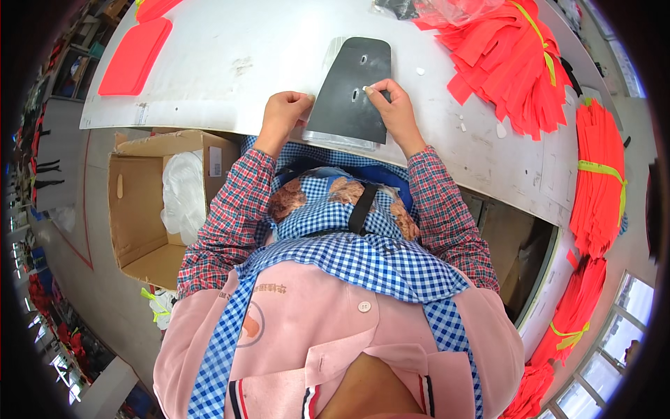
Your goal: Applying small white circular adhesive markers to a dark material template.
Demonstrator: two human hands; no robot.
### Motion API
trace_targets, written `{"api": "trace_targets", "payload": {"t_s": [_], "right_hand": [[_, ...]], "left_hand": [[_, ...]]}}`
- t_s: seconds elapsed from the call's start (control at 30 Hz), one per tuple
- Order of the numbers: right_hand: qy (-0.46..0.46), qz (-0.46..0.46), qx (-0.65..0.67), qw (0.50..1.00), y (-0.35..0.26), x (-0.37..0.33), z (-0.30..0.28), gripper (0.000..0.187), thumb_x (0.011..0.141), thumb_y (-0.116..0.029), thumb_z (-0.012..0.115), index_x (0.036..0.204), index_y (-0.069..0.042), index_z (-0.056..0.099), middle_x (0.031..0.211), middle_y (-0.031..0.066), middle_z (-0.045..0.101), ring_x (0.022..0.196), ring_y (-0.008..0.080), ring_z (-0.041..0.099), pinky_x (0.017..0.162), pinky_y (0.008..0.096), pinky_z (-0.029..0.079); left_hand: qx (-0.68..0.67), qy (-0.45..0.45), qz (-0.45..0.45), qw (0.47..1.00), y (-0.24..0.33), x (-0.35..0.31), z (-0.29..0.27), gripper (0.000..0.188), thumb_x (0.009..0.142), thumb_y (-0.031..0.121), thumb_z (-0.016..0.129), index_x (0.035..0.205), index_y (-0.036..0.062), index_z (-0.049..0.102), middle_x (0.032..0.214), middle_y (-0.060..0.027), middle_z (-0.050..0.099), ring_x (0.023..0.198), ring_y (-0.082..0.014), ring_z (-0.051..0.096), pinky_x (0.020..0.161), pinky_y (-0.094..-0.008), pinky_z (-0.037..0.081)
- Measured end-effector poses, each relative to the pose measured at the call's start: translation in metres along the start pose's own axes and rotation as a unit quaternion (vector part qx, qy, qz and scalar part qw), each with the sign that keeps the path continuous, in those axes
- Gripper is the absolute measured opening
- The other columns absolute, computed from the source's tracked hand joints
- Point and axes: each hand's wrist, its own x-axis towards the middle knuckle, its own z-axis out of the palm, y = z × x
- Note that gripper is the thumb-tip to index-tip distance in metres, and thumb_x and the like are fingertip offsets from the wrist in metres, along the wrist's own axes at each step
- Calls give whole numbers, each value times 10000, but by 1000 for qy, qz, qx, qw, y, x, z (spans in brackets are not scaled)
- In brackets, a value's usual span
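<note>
A black, tapered flat panel (342, 105) with two small slots lies at the table's near edge, on top of clear plastic sheets (340, 139) that show past its lower and left sides. My right hand (396, 114) is over the panel's right side, thumb and forefinger pinching a small white piece (366, 89) just beside the lower slot. To the left of the panel is my left hand (285, 116), closed with its fingertips pressed together. Whatever those fingertips hold, if anything, is too small to make out.
Red-orange strips bundled with yellow ties (513, 66) lie at the table's right. A stack of red-orange sheets (136, 57) sits far left. Small white scraps (501, 130) dot the white table (230, 70). An open cardboard box (143, 216) containing clear plastic stands below left.
</note>
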Motion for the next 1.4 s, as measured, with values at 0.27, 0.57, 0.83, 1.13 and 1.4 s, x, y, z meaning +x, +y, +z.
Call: {"api": "trace_targets", "payload": {"t_s": [0.27,0.57,0.83,1.13,1.4], "right_hand": [[-26,12,-139,990,-2,9,3,194,887,-224,658,907,-34,621,806,7,612,743,70,543,679,227,449],[17,28,-117,993,-11,8,7,192,887,-223,656,909,-35,625,807,8,618,745,75,552,672,231,455],[0,8,-173,985,-5,8,5,220,885,-244,656,920,-29,624,823,33,631,770,100,566,700,252,463],[-28,-8,-213,977,-6,15,3,247,861,-275,656,920,-39,618,856,116,679,794,231,644,732,329,492],[-46,1,-250,967,-12,20,2,247,876,-278,649,931,-39,618,871,80,671,808,152,620,734,285,483]], "left_hand": [[173,-9,-6,985,8,-9,-5,232,887,202,667,857,-28,654,692,-60,643,545,-114,617,513,-243,531],[95,17,-6,995,0,-22,-4,206,889,180,664,859,-23,645,668,-38,626,526,-94,589,490,-219,511],[111,16,19,993,-11,-34,1,211,879,189,680,873,-19,644,652,-6,602,473,-54,500,405,-209,422],[125,22,21,992,-11,-45,-1,209,898,185,649,908,-23,658,656,-5,602,474,-54,497,399,-216,415],[200,36,40,978,-8,-52,1,241,889,195,660,1004,-16,636,816,-57,644,525,-92,535,454,-247,460]]}}
